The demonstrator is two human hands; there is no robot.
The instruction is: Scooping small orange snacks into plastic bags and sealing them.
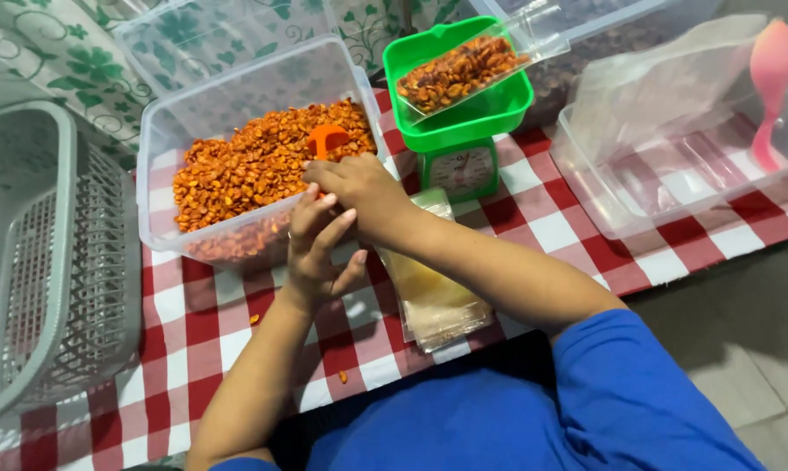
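**Q:** Surface first?

**Me:** Red-and-white checked cloth (533, 228) covered the table across the middle of the frame; grey floor showed at lower right. I logged a white slatted basket (45, 262) at far left.

**Q:** Hands?

**Me:** Both sat at frame centre, at the near wall of a clear tub (163, 144) full of orange roasted kernels (254, 161). The right hand (359, 187) was curled loosely over the tub's rim, fingers bent, just below an orange scoop handle (326, 138) that stuck up from the kernels. I couldn't tell whether it gripped anything. The left hand (317, 246) was half open, fingers raised against the right hand and the tub wall; what it held, if anything, was hidden.

**Q:** Around them?

**Me:** A stack of clear flat bags (433, 301) lay on the cloth under the right forearm. A green kitchen scale (459, 118) stood right of the tub, upper centre, with a clear bag of kernels (459, 70) in its pan. At upper right I saw an empty clear container (673, 187) with a pink spoon (771, 87) propped in it.
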